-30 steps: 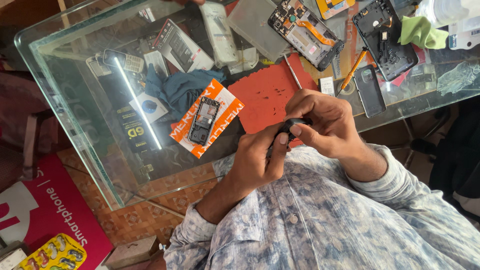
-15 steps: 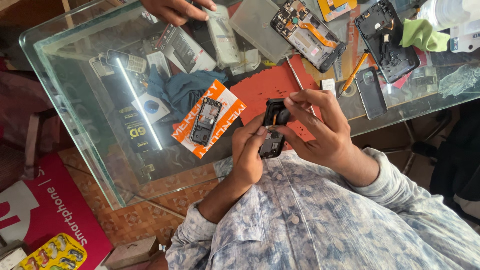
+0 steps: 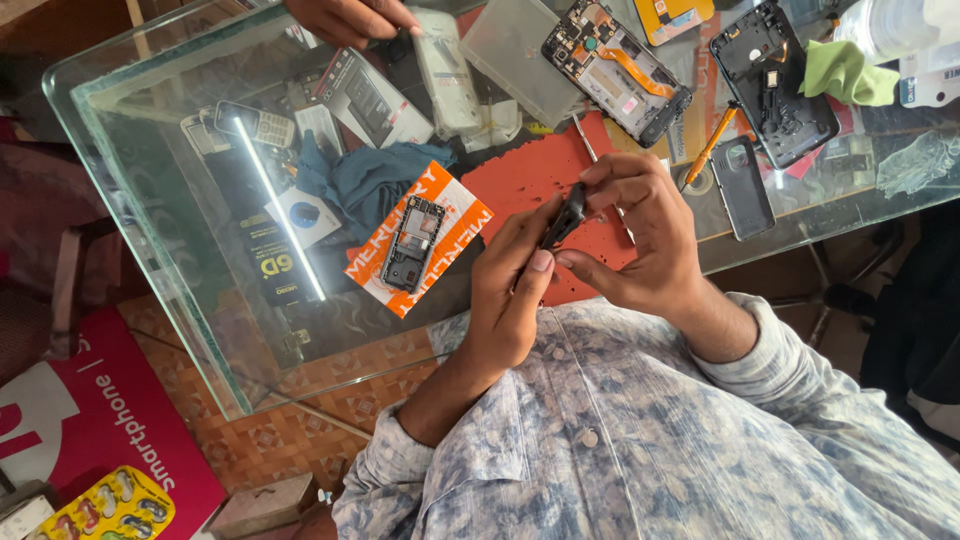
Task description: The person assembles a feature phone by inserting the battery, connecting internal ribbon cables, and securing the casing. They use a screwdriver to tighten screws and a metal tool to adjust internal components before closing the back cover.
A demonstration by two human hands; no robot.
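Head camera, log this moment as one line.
left hand: grips small black phone part | right hand: grips same part | over red mat | glass table

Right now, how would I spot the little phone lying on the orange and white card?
Find the glass table, then the red mat. Left of it lies an orange and white card carrying a small dark keypad phone body, the only phone on a bright striped backing.

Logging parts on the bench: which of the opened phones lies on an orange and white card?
The small keypad-phone frame, left of the hands: it lies on the orange and white card. The two larger opened phones lie bare on the glass table.
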